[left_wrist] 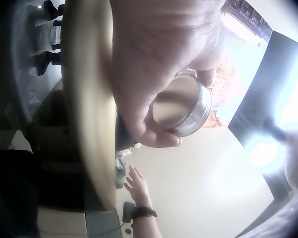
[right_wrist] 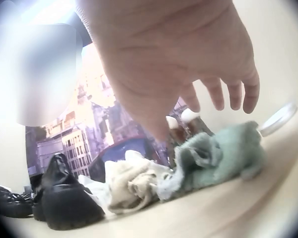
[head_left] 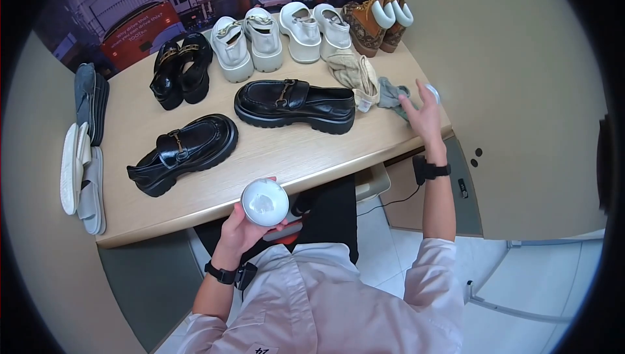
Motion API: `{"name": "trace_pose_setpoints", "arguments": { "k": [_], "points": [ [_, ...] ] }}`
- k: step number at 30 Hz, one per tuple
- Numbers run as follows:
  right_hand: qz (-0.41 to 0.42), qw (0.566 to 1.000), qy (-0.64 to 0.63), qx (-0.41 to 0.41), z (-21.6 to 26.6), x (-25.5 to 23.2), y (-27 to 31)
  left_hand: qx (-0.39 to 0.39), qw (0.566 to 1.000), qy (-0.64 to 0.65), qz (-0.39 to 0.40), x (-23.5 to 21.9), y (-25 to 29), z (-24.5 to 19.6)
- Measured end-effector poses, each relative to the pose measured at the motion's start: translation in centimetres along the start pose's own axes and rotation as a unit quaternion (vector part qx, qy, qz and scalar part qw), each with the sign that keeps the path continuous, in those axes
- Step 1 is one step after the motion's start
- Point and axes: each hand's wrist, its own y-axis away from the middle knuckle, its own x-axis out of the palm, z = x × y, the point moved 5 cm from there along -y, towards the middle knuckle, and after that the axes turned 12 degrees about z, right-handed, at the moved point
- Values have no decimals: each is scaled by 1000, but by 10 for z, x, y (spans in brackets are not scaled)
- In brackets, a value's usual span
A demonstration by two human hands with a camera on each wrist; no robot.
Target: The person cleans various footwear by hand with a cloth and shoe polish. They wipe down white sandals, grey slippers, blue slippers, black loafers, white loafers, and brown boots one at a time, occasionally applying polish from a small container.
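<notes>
My left hand (head_left: 239, 233) grips a small round tin (head_left: 265, 202) by its sides, just in front of the table edge. A pale, whitish surface shows inside its rim. In the left wrist view, the thumb and fingers curl round the tin (left_wrist: 181, 106). Over the table's right end my right hand (head_left: 426, 121) hangs with fingers loosely spread and nothing in them. Beneath and beside it lie a crumpled grey-green cloth (head_left: 392, 95) and a round white lid (head_left: 432, 94), partly hidden by the fingers. A beige cloth (head_left: 355, 74) is bunched to their left.
Two black loafers (head_left: 293, 104) (head_left: 185, 152) lie apart mid-table. Behind stand a black pair (head_left: 182, 70), white loafers (head_left: 263, 38), white slip-ons (head_left: 303, 31) and brown patterned shoes (head_left: 364, 27). Slippers (head_left: 91, 103) line the left edge. Walls (head_left: 508, 93) enclose the table.
</notes>
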Motion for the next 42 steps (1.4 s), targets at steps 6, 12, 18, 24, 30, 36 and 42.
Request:
{"name": "trace_pose_setpoints", "arguments": {
  "k": [6,12,18,24,30,36,42],
  "points": [
    [133,988,15,72,21,27,-6,-21,998,-62,-27,12,-1,-1],
    [79,993,-61,67,-10,33,-7,-30,996,-77,-28,5,6,-3],
    [20,699,-687,197,-21,17,54,-28,997,-64,-17,-5,13,-3],
    [130,495,-848,137,86,4,113,-39,993,-105,-39,7,-5,1],
    [215,364,-898,125,155,30,147,-44,992,-118,-3,26,-16,-5],
    [250,657,-699,130,184,28,146,-28,986,-160,-34,34,-13,-9],
    [150,865,-455,-148,226,8,147,-20,995,-101,-11,27,-7,-12]
  ]
}}
